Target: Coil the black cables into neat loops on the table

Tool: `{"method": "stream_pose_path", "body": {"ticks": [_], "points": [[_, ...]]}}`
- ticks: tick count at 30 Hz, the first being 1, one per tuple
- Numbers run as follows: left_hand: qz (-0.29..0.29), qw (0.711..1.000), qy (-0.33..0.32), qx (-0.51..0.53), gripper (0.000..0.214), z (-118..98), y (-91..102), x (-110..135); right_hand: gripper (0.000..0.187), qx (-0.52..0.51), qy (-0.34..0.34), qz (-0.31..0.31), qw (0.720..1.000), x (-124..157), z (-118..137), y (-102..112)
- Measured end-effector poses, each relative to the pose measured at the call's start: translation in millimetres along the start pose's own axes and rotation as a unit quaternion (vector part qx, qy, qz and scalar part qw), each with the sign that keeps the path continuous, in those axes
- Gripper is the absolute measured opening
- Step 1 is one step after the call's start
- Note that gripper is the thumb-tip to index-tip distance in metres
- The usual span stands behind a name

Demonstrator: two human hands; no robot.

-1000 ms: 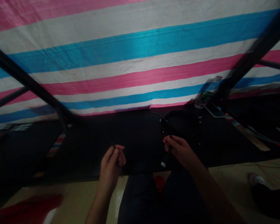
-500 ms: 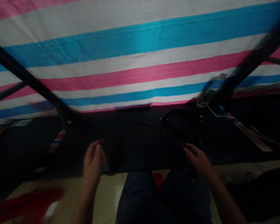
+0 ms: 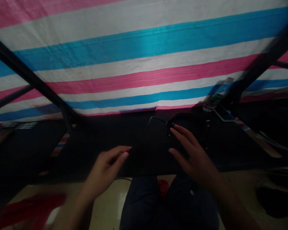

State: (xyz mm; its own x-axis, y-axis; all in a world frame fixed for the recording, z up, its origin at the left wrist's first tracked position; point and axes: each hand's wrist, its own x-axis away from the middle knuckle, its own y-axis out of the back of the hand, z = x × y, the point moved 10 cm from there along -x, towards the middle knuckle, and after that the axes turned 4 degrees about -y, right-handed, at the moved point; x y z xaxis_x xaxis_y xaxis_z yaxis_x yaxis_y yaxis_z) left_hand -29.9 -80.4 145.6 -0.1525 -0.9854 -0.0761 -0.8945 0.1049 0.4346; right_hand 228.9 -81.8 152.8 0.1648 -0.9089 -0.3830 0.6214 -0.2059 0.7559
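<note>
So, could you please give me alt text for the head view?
In dim light, the left hand pinches a thin black cable while the open right hand hovers by its coil on a dark table. A striped tarp hangs behind.

Cable (image 3: pixel 149 122): end pinched in left hand (image 3: pixel 105 166), above table (image 3: pixel 98 137); runs beyond the grip, then right.
Cable coil (image 3: pixel 189 127): right of and beyond the grip, at right hand (image 3: pixel 194 156) fingertips.
Bottle (image 3: pixel 214 95): farther right, behind coil.
Sheet (image 3: pixel 144 64): behind table.
</note>
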Motion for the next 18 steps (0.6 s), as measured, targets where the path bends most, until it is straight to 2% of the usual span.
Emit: {"method": "stream_pose_path", "body": {"ticks": [2, 3, 5, 7, 10, 14, 18], "points": [[0.028, 0.999, -0.026, -0.006, 0.026, -29.5, -8.9, -0.8, 0.042, 0.004, 0.132, 0.032, 0.991, -18.8, 58.8, -3.5], [0.026, 0.999, -0.034, -0.002, 0.026, -41.2, -8.5, -0.9, 0.034, 0.007, 0.166, 0.041, 0.985, -26.5, 76.3, -2.8], [0.003, 0.999, -0.043, 0.008, 0.025, -57.7, -0.2, -1.3, 0.025, 0.010, 0.212, 0.069, 0.975, -37.8, 95.8, 1.6], [-0.023, 0.999, -0.044, 0.018, 0.022, -63.2, 12.5, -2.4, 0.031, 0.009, 0.216, 0.097, 0.972, -47.1, 95.2, 13.8], [-0.052, 0.998, -0.023, 0.032, 0.020, -50.1, 33.3, -5.0, 0.032, 0.019, 0.168, 0.104, 0.980, -59.8, 68.8, 47.4], [-0.058, 0.998, 0.012, 0.026, 0.023, -10.8, 56.3, -7.6, 0.039, 0.052, 0.108, 0.072, 0.990, -65.1, 16.1, 98.5], [-0.047, 0.998, 0.044, 0.004, 0.026, 29.3, 74.8, -7.2, 0.060, 0.098, 0.014, -0.008, 0.995, -53.5, -51.8, 154.5]]}}
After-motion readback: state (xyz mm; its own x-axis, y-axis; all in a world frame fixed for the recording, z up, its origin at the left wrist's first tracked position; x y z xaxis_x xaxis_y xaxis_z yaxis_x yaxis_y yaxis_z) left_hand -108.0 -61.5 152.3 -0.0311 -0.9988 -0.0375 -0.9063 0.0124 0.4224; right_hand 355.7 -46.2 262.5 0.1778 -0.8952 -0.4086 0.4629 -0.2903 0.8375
